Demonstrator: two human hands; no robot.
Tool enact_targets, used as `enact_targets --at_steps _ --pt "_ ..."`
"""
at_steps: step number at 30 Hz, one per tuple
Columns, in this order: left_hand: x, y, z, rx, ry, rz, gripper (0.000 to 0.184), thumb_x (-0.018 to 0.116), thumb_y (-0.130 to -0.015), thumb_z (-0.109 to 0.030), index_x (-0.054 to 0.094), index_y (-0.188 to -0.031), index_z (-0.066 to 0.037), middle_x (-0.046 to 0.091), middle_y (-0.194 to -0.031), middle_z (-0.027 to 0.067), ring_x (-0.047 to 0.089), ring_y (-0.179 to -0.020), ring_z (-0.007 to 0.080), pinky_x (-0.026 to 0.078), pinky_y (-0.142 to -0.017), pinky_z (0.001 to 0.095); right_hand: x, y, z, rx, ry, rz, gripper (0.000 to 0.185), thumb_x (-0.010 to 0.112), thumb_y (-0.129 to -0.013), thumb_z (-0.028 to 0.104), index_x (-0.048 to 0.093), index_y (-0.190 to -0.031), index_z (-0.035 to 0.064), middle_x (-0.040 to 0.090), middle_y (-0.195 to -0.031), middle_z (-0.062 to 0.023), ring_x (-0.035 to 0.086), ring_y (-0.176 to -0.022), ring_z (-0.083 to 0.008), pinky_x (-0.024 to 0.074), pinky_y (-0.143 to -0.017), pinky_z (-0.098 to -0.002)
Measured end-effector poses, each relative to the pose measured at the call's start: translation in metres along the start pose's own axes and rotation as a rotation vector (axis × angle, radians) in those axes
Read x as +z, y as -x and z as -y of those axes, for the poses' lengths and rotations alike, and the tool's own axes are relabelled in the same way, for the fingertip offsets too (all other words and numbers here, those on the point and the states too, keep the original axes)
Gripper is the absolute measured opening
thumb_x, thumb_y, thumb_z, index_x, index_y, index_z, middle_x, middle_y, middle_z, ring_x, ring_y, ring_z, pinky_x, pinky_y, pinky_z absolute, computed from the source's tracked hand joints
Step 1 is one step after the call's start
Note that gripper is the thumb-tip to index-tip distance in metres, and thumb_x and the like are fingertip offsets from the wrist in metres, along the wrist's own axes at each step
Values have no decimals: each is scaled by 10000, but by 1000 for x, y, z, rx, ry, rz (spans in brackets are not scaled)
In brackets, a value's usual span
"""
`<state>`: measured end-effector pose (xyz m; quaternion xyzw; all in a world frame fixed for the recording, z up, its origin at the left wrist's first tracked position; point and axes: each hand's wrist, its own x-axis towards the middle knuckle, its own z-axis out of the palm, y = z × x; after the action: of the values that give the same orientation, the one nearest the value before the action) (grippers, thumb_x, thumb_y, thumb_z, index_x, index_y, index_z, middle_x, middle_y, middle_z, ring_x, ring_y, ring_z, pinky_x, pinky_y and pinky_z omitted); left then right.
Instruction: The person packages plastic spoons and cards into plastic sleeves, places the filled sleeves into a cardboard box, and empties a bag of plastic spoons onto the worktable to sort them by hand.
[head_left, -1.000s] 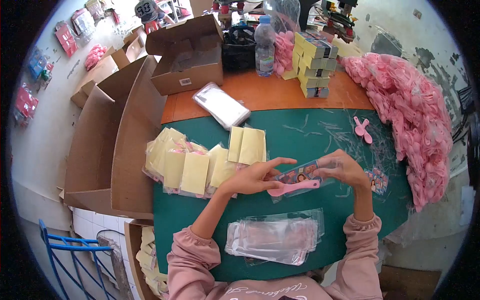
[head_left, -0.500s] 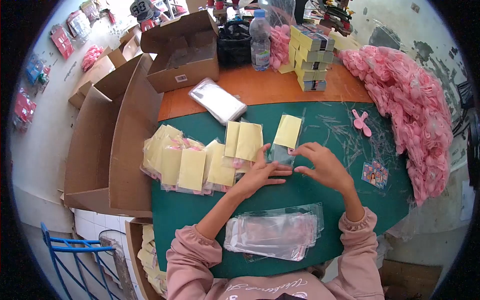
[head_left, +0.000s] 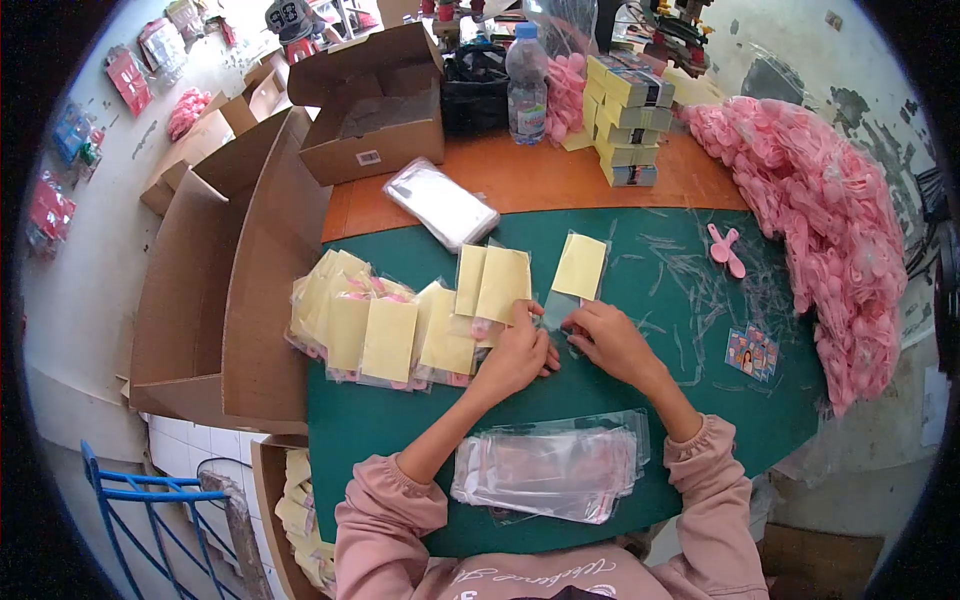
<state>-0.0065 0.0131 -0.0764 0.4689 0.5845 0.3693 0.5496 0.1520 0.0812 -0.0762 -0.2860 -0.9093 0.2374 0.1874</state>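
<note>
A clear bag with a yellow card (head_left: pixel 579 266) in its upper part lies on the green table surface, between and above my hands. My right hand (head_left: pixel 612 343) is closed at the bag's lower end, thumb and fingers pinched together on the film. Curled in beside the bag's lower left corner, my left hand (head_left: pixel 520 348) is closed; what its fingers grip is hidden. Just left of it lie filled bags with yellow cards (head_left: pixel 503 286), pink pieces showing under some. Flat empty clear bags (head_left: pixel 548 470) are piled nearer my body.
Pink spoons (head_left: pixel 726 250) and small picture cards (head_left: pixel 752 353) lie to the right, near a large heap of wrapped pink spoons (head_left: pixel 815 220). Behind are card stacks (head_left: pixel 628 120), a bottle (head_left: pixel 527 85) and a packet (head_left: pixel 441 204). Cardboard boxes (head_left: pixel 265 290) stand left.
The bag with the spoon and picture card was turned yellow side up and laid on the table. Both hands came down to its lower end, and their spread fingers have closed.
</note>
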Motion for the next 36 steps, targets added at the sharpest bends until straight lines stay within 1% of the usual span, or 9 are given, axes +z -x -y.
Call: enact_targets --at_steps 5,8,10,15,17,24,30,32,36 --pt "1 0 4 121 45 -92 167 348 -878 -75 293 -1018 -4 561 -700 132 609 -599 181 501 -482 269 -5 2 -3 0 -44 -16 119 589 -693 52 542 -800 26 533 -812 -137 529 -792 -309 435 -668 -381" --pt "2 2 -1 146 -61 -133 163 351 -872 -64 313 -1016 1 563 -696 131 612 -606 185 498 -491 277 -13 2 -4 45 -14 90 125 607 -688 67 537 -784 32 530 -797 -128 526 -805 -299 432 -681 -380" --pt "0 2 0 133 -90 -122 167 351 -867 -58 318 -1020 2 566 -698 132 615 -612 186 494 -493 277 -8 -1 1 -5 -7 -9 170 634 -677 93 534 -805 42 528 -802 -113 520 -816 -290 427 -699 -380" --pt "-3 5 -4 126 -171 -113 195 352 -851 -37 324 -1039 6 573 -693 144 621 -621 207 484 -514 301 9 -3 2 -37 -118 -30 196 656 -666 113 533 -808 56 507 -829 -102 500 -848 -285 414 -724 -375" --pt "-3 5 -4 203 -234 -130 202 348 -845 -29 330 -1042 13 570 -684 157 619 -616 231 480 -553 332 10 -2 2 -23 -137 -22 193 657 -665 109 533 -803 59 497 -832 -102 494 -847 -287 407 -733 -377" --pt "-4 4 -2 225 -269 -122 199 371 -851 -49 346 -1036 20 572 -675 158 619 -619 242 477 -555 340 12 3 2 -71 18 2 130 604 -698 131 517 -762 58 477 -801 -103 478 -800 -278 378 -722 -370" --pt "-2 1 -9 0 61 -87 281 470 -864 -158 373 -1084 -13 581 -706 105 616 -635 182 510 -571 266 -5 6 20 -194 44 -31 122 593 -679 120 508 -737 55 472 -774 -86 482 -777 -249 377 -693 -348" --pt "-2 2 -10 -149 341 8 309 461 -871 -150 377 -1145 -36 570 -836 91 607 -694 142 520 -593 246 -3 7 27 -246 96 -40 121 592 -674 118 505 -729 56 470 -763 -80 484 -772 -238 377 -687 -339" --pt "-5 -2 4 -93 398 92 333 503 -839 -100 393 -1148 -38 571 -819 77 601 -706 129 526 -614 239 -3 9 33 -292 212 -45 111 587 -670 108 506 -726 57 469 -747 -66 483 -763 -212 372 -693 -333"
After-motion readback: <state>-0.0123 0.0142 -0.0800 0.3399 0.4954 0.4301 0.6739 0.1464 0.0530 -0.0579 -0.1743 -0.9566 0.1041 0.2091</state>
